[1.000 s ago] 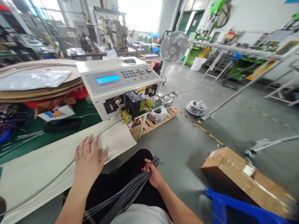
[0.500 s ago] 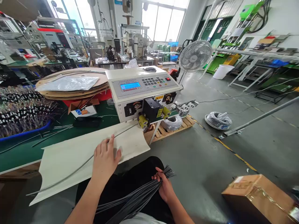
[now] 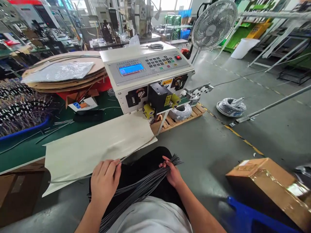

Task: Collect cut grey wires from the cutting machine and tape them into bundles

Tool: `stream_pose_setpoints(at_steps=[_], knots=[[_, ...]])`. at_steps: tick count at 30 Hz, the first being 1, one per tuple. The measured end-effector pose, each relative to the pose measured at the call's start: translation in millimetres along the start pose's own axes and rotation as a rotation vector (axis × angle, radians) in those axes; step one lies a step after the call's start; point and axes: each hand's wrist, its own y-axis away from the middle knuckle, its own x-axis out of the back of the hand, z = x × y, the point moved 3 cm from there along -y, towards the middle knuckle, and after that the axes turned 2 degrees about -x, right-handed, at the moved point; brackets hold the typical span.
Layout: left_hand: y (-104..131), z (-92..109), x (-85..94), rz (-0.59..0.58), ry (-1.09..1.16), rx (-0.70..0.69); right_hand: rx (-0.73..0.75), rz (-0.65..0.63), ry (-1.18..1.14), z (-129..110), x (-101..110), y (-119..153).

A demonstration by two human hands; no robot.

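Note:
A single long grey cable [image 3: 136, 149] is pinched in my left hand [image 3: 104, 179], just off the front edge of a cream curved sheet [image 3: 97, 139]. One end of that cable lies over the sheet's left corner, the other near its right corner. My right hand [image 3: 172, 171] is closed around one end of a bundle of dark grey cables [image 3: 145, 186], which lies across my lap. Behind the sheet stands a white machine [image 3: 155, 69] with a lit blue display, a black block and yellow rollers.
Left on the green table are cardboard discs [image 3: 65, 69], a small open box [image 3: 84, 103] and a blue-rimmed tray of wires [image 3: 24, 110]. A fan [image 3: 211, 27] stands behind the machine. Cable coils [image 3: 230, 106] and a large carton [image 3: 264, 184] are on the floor at right.
My left hand has moved from lying open on the sheet towards my lap and closed on the single cable, drawing it off the rollers. The view has tilted down. My right hand still holds the bundle.

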Motion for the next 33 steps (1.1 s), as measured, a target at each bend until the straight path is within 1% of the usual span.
stream_pose_setpoints(at_steps=[1, 2, 3, 6, 8, 10, 12, 14, 19, 21, 25, 30, 33], knots=[[5.5, 6.8, -4.0, -0.006, 0.049, -0.032, -0.003, -0.005, 0.002, 0.2, -0.1, -0.1], [11.4, 15.0, -11.1, -0.047, 0.092, -0.055, -0.006, -0.006, 0.004, 0.4, 0.2, -0.2], [17.6, 24.3, -21.2, -0.112, 0.122, -0.066, -0.009, -0.003, 0.004, 0.7, 0.8, -0.2], [39.4, 52.8, -63.5, -0.377, 0.146, -0.051, -0.041, 0.009, -0.010, 2.9, 4.0, -0.2], [53.8, 67.8, -92.2, -0.539, 0.176, -0.034, -0.063, -0.011, -0.026, 4.5, 6.1, 0.1], [64.2, 76.9, -113.5, -0.652, 0.226, -0.009, -0.058, -0.034, -0.041, 5.4, 7.6, 0.1], [68.9, 80.6, -125.4, -0.704, 0.276, 0.018, -0.037, -0.028, -0.047, 5.8, 8.5, -0.4], [69.6, 81.3, -130.1, -0.727, 0.314, 0.029, -0.025, -0.011, -0.042, 6.1, 8.4, -1.2], [70.0, 79.5, -130.6, -0.743, 0.359, 0.017, -0.014, 0.001, -0.022, 5.5, 5.3, -1.2], [70.4, 77.8, -130.4, -0.717, 0.350, 0.016, -0.011, -0.004, -0.018, 5.0, 4.6, -0.6], [69.6, 75.4, -132.0, -0.656, 0.286, -0.008, 0.028, -0.059, -0.035, 5.0, 2.8, -0.8], [68.6, 78.6, -135.3, -0.628, 0.245, -0.064, 0.055, -0.071, -0.052, 6.5, 3.7, -2.7], [61.9, 80.7, -126.6, -0.568, 0.275, -0.113, 0.040, -0.048, -0.033, 6.6, 6.7, -2.9]])
